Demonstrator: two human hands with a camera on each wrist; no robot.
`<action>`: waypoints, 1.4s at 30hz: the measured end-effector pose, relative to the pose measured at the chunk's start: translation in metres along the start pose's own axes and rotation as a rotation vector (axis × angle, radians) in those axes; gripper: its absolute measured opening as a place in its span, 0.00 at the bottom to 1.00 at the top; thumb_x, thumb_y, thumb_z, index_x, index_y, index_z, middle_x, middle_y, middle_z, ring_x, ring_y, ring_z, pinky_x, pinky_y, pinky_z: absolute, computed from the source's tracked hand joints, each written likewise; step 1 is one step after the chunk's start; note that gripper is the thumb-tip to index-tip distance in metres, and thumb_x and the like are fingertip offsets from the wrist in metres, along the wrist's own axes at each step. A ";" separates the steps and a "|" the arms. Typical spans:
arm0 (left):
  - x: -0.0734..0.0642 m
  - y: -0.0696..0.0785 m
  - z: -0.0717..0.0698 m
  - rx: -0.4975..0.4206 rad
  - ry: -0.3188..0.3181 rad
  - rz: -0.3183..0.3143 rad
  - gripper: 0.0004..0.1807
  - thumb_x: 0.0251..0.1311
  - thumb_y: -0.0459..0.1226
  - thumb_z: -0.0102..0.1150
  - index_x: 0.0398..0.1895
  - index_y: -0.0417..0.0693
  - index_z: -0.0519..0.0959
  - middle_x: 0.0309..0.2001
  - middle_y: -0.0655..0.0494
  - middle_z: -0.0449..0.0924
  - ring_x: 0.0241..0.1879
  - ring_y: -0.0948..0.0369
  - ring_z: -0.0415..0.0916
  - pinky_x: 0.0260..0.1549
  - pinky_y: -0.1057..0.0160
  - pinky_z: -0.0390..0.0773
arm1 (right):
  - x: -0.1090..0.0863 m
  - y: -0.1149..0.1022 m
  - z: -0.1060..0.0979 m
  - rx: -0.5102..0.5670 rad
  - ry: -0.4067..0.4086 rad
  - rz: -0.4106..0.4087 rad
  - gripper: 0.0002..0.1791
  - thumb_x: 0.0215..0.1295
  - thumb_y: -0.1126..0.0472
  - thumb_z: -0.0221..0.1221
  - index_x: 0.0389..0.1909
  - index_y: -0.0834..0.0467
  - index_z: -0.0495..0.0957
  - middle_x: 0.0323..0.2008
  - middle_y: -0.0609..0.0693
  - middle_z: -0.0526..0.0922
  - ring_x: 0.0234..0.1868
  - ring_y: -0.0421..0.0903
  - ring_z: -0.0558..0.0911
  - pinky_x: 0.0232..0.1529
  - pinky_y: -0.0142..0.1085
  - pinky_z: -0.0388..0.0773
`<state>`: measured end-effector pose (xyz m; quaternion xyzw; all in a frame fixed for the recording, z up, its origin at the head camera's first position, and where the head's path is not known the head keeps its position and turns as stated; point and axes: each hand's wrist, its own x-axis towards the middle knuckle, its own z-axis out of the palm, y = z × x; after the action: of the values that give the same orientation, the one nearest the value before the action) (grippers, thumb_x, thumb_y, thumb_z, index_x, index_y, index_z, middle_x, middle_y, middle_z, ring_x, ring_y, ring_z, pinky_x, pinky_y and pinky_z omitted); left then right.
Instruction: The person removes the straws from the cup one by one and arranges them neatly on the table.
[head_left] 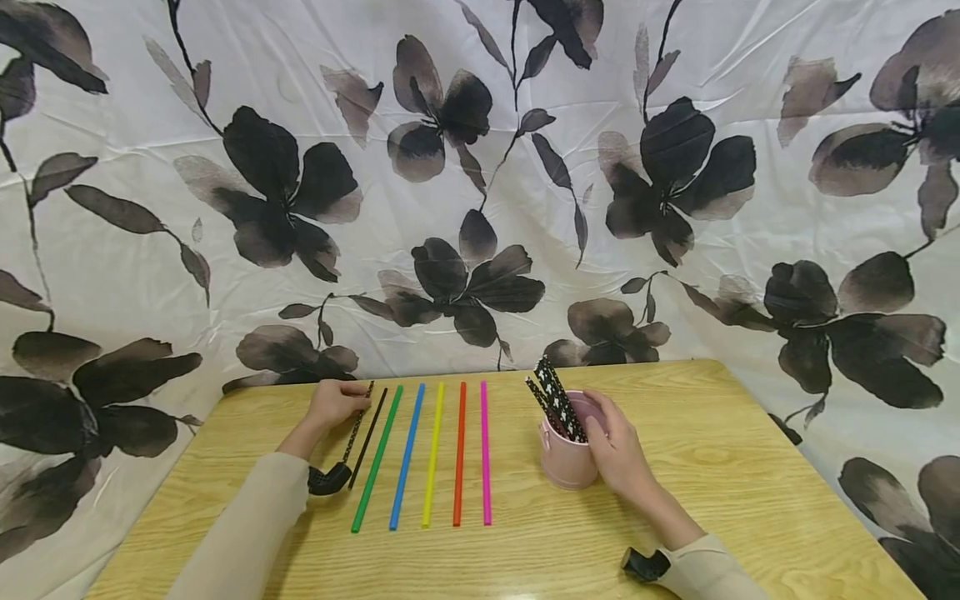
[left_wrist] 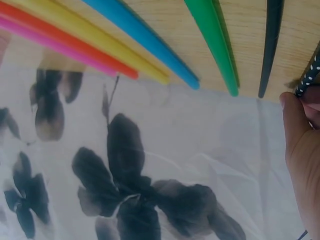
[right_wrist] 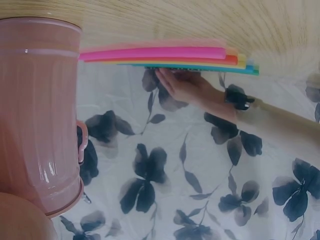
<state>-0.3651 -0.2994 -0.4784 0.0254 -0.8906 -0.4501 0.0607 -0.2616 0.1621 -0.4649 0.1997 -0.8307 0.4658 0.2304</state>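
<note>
Left hand (head_left: 335, 405) pinches a slim black straw (head_left: 353, 435) flecked with white, at left on the counter (head_left: 750, 467); six plain straws (head_left: 433, 455) in black, green, blue, yellow, red and pink lie rightward; well apart, the right hand (head_left: 619, 450) grips a pink pail (head_left: 566, 468) of black-and-white straws (head_left: 557, 396).

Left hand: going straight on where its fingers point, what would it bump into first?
Probably the plain black straw, just past the dotted straw the left hand pinches, though exact height is unclear.
</note>
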 end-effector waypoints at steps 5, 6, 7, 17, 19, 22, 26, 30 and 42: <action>0.002 0.000 0.000 0.105 0.011 0.033 0.15 0.44 0.36 0.66 0.37 0.39 0.81 0.38 0.45 0.78 0.39 0.51 0.73 0.32 0.59 0.75 | 0.000 -0.002 -0.001 0.003 0.007 0.007 0.21 0.63 0.65 0.46 0.59 0.57 0.63 0.54 0.54 0.69 0.56 0.50 0.66 0.54 0.47 0.62; 0.002 0.000 0.000 0.121 0.009 0.040 0.14 0.44 0.36 0.66 0.36 0.39 0.81 0.38 0.45 0.78 0.41 0.50 0.72 0.34 0.58 0.75 | 0.000 -0.002 -0.001 0.005 0.010 0.005 0.21 0.63 0.65 0.46 0.58 0.57 0.63 0.54 0.54 0.69 0.56 0.50 0.66 0.54 0.48 0.62; 0.002 0.000 0.000 0.128 0.006 0.044 0.14 0.45 0.36 0.66 0.36 0.39 0.82 0.38 0.45 0.78 0.41 0.50 0.72 0.35 0.57 0.74 | 0.000 -0.002 -0.001 0.006 0.014 0.005 0.21 0.63 0.65 0.46 0.58 0.57 0.63 0.54 0.53 0.69 0.56 0.50 0.66 0.54 0.47 0.62; -0.001 -0.001 -0.001 0.193 -0.009 0.037 0.11 0.44 0.38 0.66 0.33 0.43 0.83 0.37 0.48 0.79 0.42 0.49 0.71 0.40 0.53 0.72 | -0.001 -0.003 -0.001 0.008 0.013 0.013 0.21 0.63 0.65 0.46 0.58 0.59 0.63 0.54 0.54 0.70 0.56 0.50 0.66 0.54 0.47 0.62; -0.002 0.000 -0.001 0.197 -0.010 0.041 0.11 0.44 0.38 0.66 0.32 0.43 0.83 0.37 0.48 0.79 0.41 0.49 0.71 0.40 0.53 0.72 | -0.001 -0.004 -0.001 0.010 0.012 0.013 0.21 0.63 0.65 0.46 0.58 0.58 0.63 0.54 0.54 0.70 0.56 0.50 0.66 0.54 0.48 0.62; -0.002 0.001 0.000 0.199 -0.012 0.062 0.11 0.44 0.37 0.67 0.32 0.42 0.83 0.35 0.48 0.80 0.39 0.50 0.72 0.38 0.54 0.73 | -0.002 -0.004 -0.001 0.010 0.012 0.015 0.21 0.64 0.64 0.46 0.59 0.58 0.63 0.54 0.53 0.69 0.56 0.50 0.66 0.55 0.48 0.61; -0.003 0.000 0.000 0.207 -0.011 0.082 0.11 0.44 0.37 0.66 0.32 0.41 0.83 0.32 0.50 0.80 0.37 0.52 0.73 0.36 0.56 0.74 | -0.002 -0.003 -0.001 0.001 0.013 0.017 0.21 0.64 0.63 0.45 0.59 0.58 0.63 0.54 0.53 0.69 0.57 0.49 0.65 0.55 0.47 0.61; -0.002 -0.001 0.000 0.204 -0.011 0.071 0.11 0.44 0.37 0.66 0.32 0.42 0.83 0.32 0.50 0.80 0.38 0.52 0.73 0.36 0.55 0.74 | -0.001 -0.002 -0.001 0.000 0.009 0.015 0.21 0.64 0.63 0.45 0.59 0.56 0.63 0.54 0.52 0.69 0.56 0.48 0.66 0.55 0.47 0.62; -0.003 0.000 0.000 0.181 -0.027 0.052 0.13 0.46 0.39 0.65 0.35 0.42 0.82 0.35 0.49 0.79 0.38 0.51 0.72 0.35 0.55 0.73 | 0.001 -0.001 -0.001 -0.006 0.017 0.010 0.21 0.63 0.64 0.46 0.59 0.56 0.63 0.54 0.53 0.70 0.56 0.50 0.66 0.54 0.47 0.62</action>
<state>-0.3616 -0.2994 -0.4788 0.0017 -0.9286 -0.3666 0.0575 -0.2614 0.1623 -0.4635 0.1907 -0.8311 0.4662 0.2356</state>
